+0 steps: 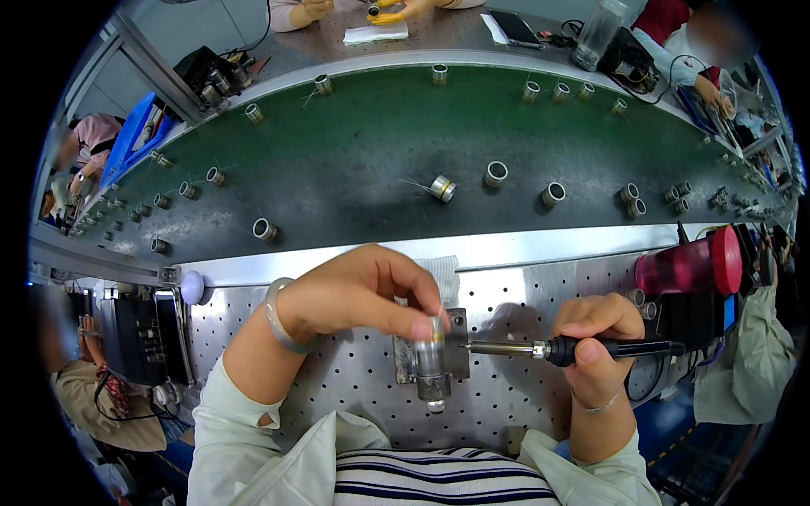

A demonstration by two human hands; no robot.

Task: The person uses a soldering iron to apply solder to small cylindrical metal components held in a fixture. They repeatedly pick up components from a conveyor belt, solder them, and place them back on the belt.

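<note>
My right hand [603,325] is closed around the black handle of a soldering iron [506,347], whose metal tip points left and stops just beside a dark metal block [458,346]. On that block lies a silver metal cylinder [430,361], its lower end toward me. My left hand [359,295] is closed, thumb and fingers pinching the cylinder's far end, where a yellowish band shows. Fine wires by the fingertips are too small to make out clearly.
Beyond the perforated metal bench [337,396] runs a green conveyor belt [354,143] carrying several similar cylinders, one a banded cylinder [442,188] with wires. A pink container [688,263] stands at the right, a black box [131,337] at the left. Co-workers sit around, one with yellow-covered fingers [390,17].
</note>
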